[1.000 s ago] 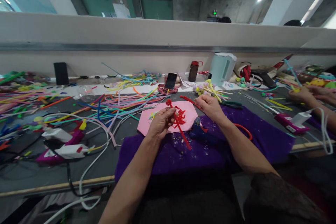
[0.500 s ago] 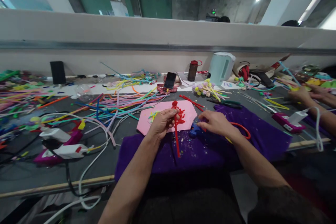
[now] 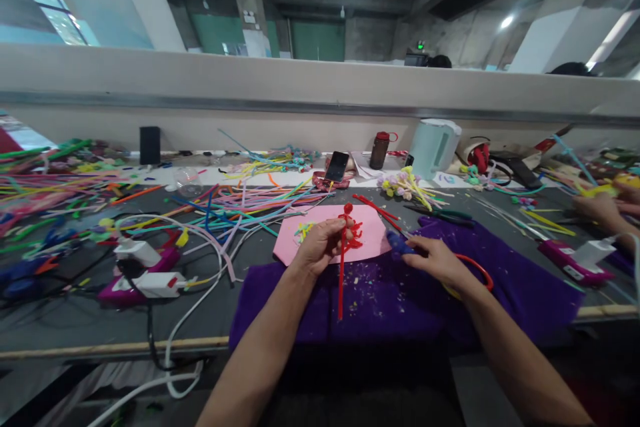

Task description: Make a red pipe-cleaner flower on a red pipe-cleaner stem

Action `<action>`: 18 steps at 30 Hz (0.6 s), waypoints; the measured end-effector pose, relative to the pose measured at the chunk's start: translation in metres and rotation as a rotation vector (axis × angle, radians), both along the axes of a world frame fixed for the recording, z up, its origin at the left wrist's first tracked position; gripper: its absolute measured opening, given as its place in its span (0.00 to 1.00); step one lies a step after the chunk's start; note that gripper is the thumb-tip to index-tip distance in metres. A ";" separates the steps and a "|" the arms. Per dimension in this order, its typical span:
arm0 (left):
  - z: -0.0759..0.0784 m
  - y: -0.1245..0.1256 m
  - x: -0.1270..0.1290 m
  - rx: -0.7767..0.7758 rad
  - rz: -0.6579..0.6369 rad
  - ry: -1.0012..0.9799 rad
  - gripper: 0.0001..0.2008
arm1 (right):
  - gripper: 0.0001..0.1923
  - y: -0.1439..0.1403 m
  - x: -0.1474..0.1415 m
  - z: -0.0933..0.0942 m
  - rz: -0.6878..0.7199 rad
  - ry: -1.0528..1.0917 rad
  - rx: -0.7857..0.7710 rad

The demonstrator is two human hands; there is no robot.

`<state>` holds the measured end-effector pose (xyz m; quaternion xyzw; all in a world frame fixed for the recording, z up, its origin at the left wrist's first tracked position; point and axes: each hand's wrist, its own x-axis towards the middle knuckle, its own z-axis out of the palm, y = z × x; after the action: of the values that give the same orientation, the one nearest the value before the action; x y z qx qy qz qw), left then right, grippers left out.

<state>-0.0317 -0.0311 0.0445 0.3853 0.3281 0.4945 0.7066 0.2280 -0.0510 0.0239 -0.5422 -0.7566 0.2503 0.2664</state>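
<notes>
My left hand (image 3: 325, 243) is closed in a pinch around a red pipe cleaner (image 3: 341, 290). Its straight stem hangs below the fingers, and a small red knob (image 3: 349, 209) shows above them. Beside those fingertips, over the pink sheet (image 3: 293, 247), is a cluster of curly red pieces (image 3: 355, 235). My right hand (image 3: 433, 259) is closed, with a blue object (image 3: 397, 243) at its fingertips; its kind is unclear. Behind the right wrist, a curved red handle or loop (image 3: 483, 270) shows in part, with some yellow next to it.
A purple cloth (image 3: 310, 320) with scraps covers the front edge. Many coloured pipe cleaners (image 3: 250, 197) lie left, near power strips (image 3: 135, 283) and cables. Behind are a phone (image 3: 337, 167), a bottle (image 3: 380, 150) and a kettle (image 3: 435, 147). Another person's hand (image 3: 597, 210) is at right.
The whole view has shifted, so things appear lower and further right. My right hand has drawn slightly right, and the blue object has risen a little with it. My left hand keeps its pinch.
</notes>
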 end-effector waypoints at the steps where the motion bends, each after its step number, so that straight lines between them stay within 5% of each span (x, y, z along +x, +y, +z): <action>1: 0.000 0.000 0.000 -0.011 -0.005 -0.011 0.10 | 0.12 0.001 0.003 0.000 -0.006 0.148 -0.044; 8: 0.001 -0.001 -0.001 -0.081 -0.019 -0.026 0.10 | 0.16 -0.001 0.005 0.006 0.029 0.912 -0.288; 13: 0.000 -0.002 0.001 -0.016 0.021 0.087 0.11 | 0.21 -0.007 -0.014 0.022 0.113 0.997 -0.301; 18: -0.001 -0.003 0.001 0.066 0.074 0.142 0.13 | 0.20 -0.003 -0.052 0.037 0.281 0.993 -0.105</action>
<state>-0.0304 -0.0336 0.0437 0.4299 0.3750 0.5024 0.6498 0.1761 -0.0540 0.0612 -0.2640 -0.5911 0.5482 0.5296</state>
